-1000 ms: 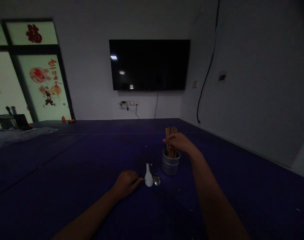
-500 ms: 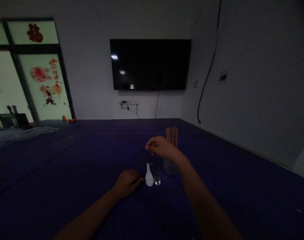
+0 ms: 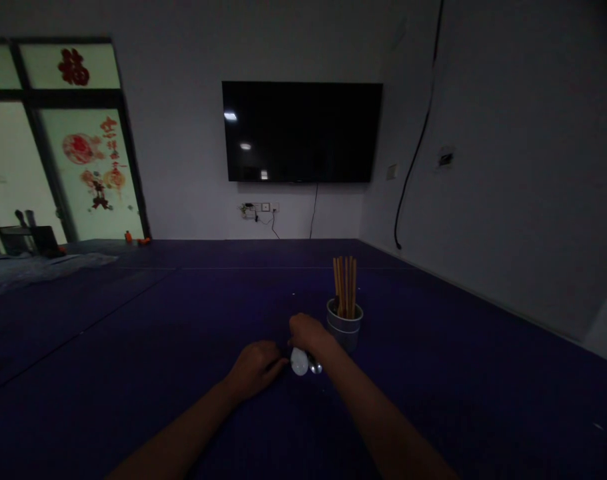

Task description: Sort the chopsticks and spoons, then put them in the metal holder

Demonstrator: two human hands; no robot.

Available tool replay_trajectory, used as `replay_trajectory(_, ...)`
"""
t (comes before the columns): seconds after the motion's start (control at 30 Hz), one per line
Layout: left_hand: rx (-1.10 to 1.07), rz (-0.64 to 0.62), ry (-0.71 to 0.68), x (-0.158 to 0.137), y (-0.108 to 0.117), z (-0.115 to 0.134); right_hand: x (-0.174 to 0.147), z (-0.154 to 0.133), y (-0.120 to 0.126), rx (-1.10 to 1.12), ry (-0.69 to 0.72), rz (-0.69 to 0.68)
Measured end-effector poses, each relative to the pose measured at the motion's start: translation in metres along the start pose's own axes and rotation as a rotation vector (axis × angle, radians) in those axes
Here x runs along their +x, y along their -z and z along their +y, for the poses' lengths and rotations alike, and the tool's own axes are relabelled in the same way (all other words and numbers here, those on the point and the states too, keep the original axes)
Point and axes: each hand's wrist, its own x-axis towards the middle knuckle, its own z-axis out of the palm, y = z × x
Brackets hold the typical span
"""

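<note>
I see the white spoon (image 3: 299, 363) on the worktop (image 3: 193, 313) pointing away, bowl nearest me, far end under the right hand (image 3: 308, 333), grip hidden; the left hand (image 3: 257, 365), thumb and fingers apart, sits just left.

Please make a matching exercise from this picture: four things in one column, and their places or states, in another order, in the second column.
1. White spoon
2. Chopsticks
3. Television
4. Left hand

A. On the wall
B. Just left of the white spoon
C. Partly hidden by the right hand
D. Standing in the cup

Pairs: 1-C, 2-D, 3-A, 4-B
</note>
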Motion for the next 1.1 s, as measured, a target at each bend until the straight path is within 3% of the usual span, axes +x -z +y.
replay_trajectory(0.47,-0.001,-0.01,0.017,0.0,0.001,0.001,0.005,0.002,-0.01,0.087,-0.015,-0.017)
replay_trajectory(0.63,-0.012,-0.008,0.021,-0.001,0.0,0.001,-0.004,0.0,0.009,0.199,0.051,-0.016)
replay_trajectory(0.73,-0.014,-0.021,0.023,0.0,0.001,0.001,-0.014,-0.001,0.032,0.408,0.079,-0.05)
replay_trajectory(0.9,-0.019,-0.065,0.009,0.003,0.006,0.003,-0.038,0.002,0.072,0.615,0.171,0.068)
replay_trajectory(1.0,0.004,-0.055,0.01,0.003,0.007,0.003,-0.05,0.013,0.09,0.733,0.142,0.202)
replay_trajectory(1.1,0.022,-0.046,0.01,0.002,0.004,0.002,-0.06,0.031,0.103,0.773,0.023,0.391)
